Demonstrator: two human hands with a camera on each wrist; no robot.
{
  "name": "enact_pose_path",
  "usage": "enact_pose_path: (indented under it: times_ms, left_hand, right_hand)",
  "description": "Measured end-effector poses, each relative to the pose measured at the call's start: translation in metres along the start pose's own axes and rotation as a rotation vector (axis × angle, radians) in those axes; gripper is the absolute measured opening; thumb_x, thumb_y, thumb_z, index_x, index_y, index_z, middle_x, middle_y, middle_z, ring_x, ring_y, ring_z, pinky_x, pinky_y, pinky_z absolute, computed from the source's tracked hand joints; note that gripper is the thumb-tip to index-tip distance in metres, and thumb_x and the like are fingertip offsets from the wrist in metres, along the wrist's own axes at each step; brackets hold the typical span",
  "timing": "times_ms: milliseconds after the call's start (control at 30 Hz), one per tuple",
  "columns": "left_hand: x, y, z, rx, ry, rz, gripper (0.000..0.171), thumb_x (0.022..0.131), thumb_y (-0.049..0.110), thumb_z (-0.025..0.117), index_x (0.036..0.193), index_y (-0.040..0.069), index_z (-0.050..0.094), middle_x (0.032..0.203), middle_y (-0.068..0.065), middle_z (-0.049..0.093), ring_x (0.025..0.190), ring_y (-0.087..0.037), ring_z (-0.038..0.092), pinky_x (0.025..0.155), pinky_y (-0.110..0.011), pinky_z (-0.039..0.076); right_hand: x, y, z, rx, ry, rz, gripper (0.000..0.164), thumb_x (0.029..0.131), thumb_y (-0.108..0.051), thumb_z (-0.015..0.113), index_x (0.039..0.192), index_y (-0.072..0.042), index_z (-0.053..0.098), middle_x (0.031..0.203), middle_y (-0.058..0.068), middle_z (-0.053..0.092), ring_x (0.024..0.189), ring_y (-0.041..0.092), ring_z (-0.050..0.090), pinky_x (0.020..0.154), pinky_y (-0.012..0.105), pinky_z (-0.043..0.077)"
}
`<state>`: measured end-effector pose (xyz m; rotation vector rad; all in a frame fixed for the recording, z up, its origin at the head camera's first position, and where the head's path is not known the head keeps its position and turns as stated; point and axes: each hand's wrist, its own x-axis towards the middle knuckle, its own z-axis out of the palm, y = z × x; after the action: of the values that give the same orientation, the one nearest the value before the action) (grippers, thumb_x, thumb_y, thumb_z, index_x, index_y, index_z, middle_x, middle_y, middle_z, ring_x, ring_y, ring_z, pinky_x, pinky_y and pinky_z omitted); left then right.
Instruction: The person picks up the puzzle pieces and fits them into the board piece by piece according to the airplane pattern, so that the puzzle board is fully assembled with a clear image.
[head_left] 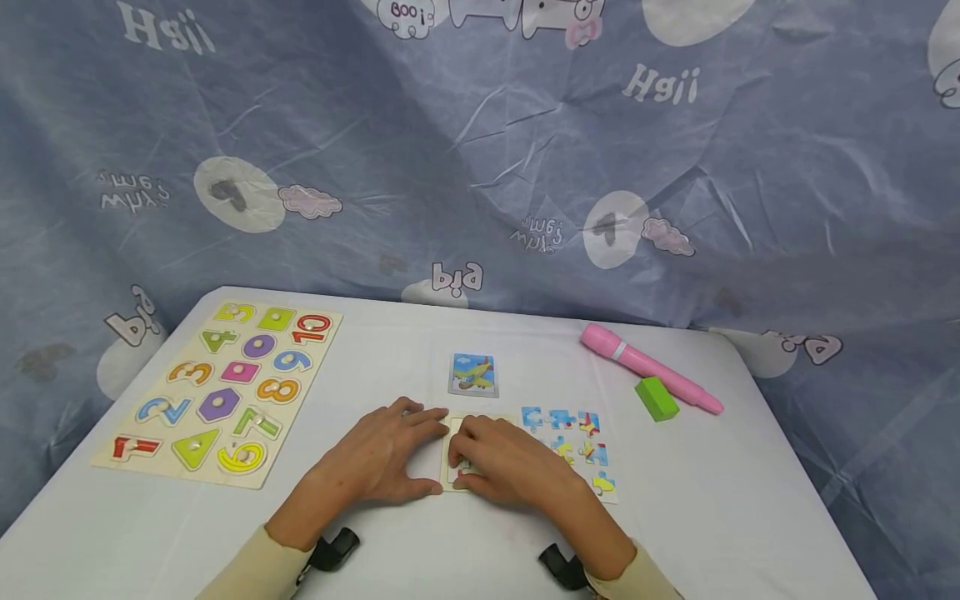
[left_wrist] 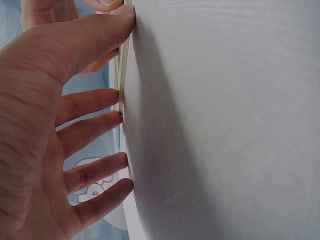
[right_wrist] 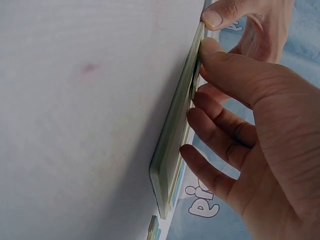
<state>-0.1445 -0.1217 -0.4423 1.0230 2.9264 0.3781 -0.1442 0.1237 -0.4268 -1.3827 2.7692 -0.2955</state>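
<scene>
A small puzzle board [head_left: 447, 475] with a pale frame lies flat in front of me, largely covered by my right hand [head_left: 510, 460]. The bent fingers and thumb of that hand pinch a small puzzle piece [head_left: 463, 465] over the board's left part; most of the piece is hidden. My left hand [head_left: 384, 454] lies spread along the board's left side, its thumb and fingertips touching the edge in the left wrist view. To the right of the board are several loose blue-and-yellow puzzle pieces [head_left: 561, 418]. Behind it sits a square airplane picture card [head_left: 473, 375].
A number-and-shape board [head_left: 176, 408] with knobbed pieces occupies the table's left side. At the back right lie a pink marker-shaped stick [head_left: 652, 367] and a green block [head_left: 657, 399]. Blue printed cloth [head_left: 360, 242] hangs behind the white table [head_left: 720, 508].
</scene>
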Motion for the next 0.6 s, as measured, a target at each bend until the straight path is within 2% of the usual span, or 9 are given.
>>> enact_pose_path:
  times_ms: [300,600]
  left_hand:
    - [0.0001,0.0003,-0.0004,0.002,0.001,0.007,0.072,0.084,0.063,0.084,0.142,0.023,0.070,0.157,0.004,0.059,0.135,-0.023,0.056,0.101,-0.049,0.056]
    - [-0.0002,0.0009,-0.0002,0.006,-0.007,0.001,0.073,0.084,0.064,0.084,0.142,0.023,0.070,0.157,0.004,0.059,0.134,-0.022,0.056,0.100,-0.048,0.056]
  right_hand:
    - [-0.0011,0.0005,0.0003,-0.037,0.007,-0.011,0.015,0.099,-0.030,0.080,0.112,-0.024,0.075,0.115,-0.006,0.064,0.095,0.011,0.061,0.089,0.029,0.052]
    - [-0.0032,-0.0007,-0.0029,-0.027,-0.007,-0.010,0.012,0.101,-0.027,0.078,0.112,-0.023,0.079,0.115,-0.007,0.066,0.101,0.011,0.064,0.093,0.030,0.053]
